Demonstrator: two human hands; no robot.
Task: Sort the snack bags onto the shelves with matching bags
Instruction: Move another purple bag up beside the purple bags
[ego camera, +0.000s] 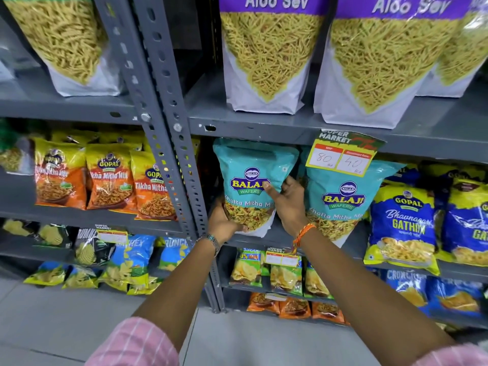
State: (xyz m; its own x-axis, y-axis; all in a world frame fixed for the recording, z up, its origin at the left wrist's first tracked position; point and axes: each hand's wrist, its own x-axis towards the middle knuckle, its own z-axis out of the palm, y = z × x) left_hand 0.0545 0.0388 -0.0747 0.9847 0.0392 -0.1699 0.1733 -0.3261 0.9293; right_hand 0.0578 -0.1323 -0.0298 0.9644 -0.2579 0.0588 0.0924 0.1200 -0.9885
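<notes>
Setting: we face grey shop shelves (264,125) crowded with snack bags.
Teal bag (250,180): upright on the middle shelf, just beside its matching teal bag (343,199).
Left hand (224,223): our fingers gripping its lower left corner.
Right hand (287,202): our fingers clasping its right edge.
Price tag (343,154): hangs above.

teal Balaji Khatta Mitha bag (250,180) upright on grey metal shelf (285,235), at centre | twin teal Balaji bag (343,202) just beside, 3 o'clock | blue Gopal Gathiya bag (402,225) further 3 o'clock | white Aloo Sev bags (266,62) one shelf up, 12 o'clock | orange Gopal Tikha Mitha bags (108,178) past upright post, 9 o'clock
</notes>
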